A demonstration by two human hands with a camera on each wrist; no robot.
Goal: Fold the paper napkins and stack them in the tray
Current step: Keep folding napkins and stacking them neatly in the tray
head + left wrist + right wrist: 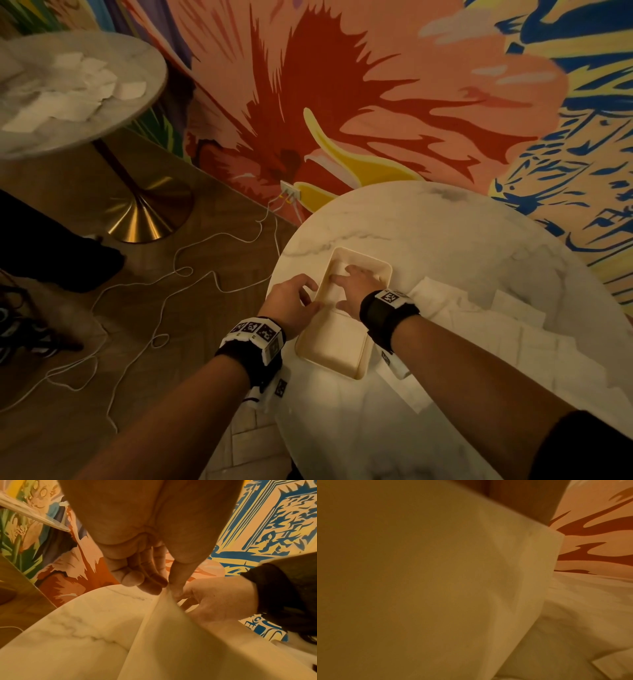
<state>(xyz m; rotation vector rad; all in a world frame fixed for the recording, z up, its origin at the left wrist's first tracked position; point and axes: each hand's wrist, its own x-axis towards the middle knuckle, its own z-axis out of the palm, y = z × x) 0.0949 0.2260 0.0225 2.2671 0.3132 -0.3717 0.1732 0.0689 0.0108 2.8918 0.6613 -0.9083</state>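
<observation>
Right hand [356,286] is pressing flat-fingered inside the tray [385,270]; left hand [291,303] is pinching its rim. Unfolded napkins [513,325] are lying right of the tray, so much remains.

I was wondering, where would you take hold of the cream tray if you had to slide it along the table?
Probably by the tray's near short rim, coming from the person's side. That raised lip is bare, while the left hand holds its left edge and the right hand lies flat inside the far end, with loose napkins crowding the right.
</observation>
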